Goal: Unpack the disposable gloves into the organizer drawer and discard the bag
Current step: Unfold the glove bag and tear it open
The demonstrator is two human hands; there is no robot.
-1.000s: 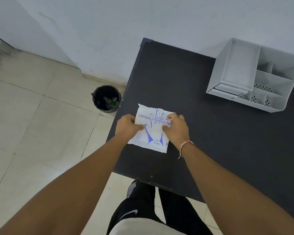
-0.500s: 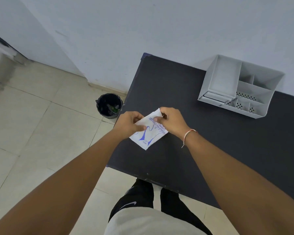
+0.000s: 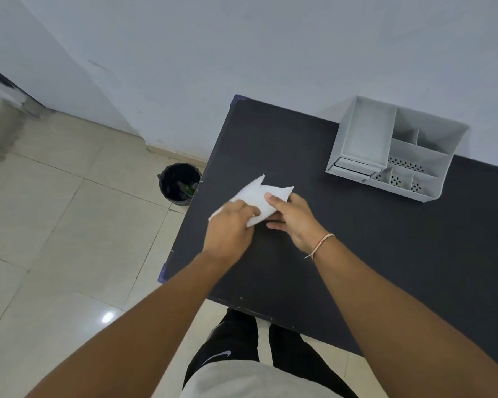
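Observation:
The white bag of disposable gloves (image 3: 260, 196) is lifted a little above the black table (image 3: 342, 239) near its left edge, its plain side up and its printed side hidden. My left hand (image 3: 230, 228) grips its near left part. My right hand (image 3: 292, 218) holds its right side, thumb on top. The grey organizer (image 3: 397, 147) stands at the back right of the table, with an open tray section and a small drawer at its front left.
A black bin (image 3: 179, 182) with some rubbish stands on the tiled floor just left of the table. A white wall runs behind the table. My legs are at the table's near edge.
The bag was lying flat with its blue print up. Both hands have lifted and turned it over, so the plain white side now shows.

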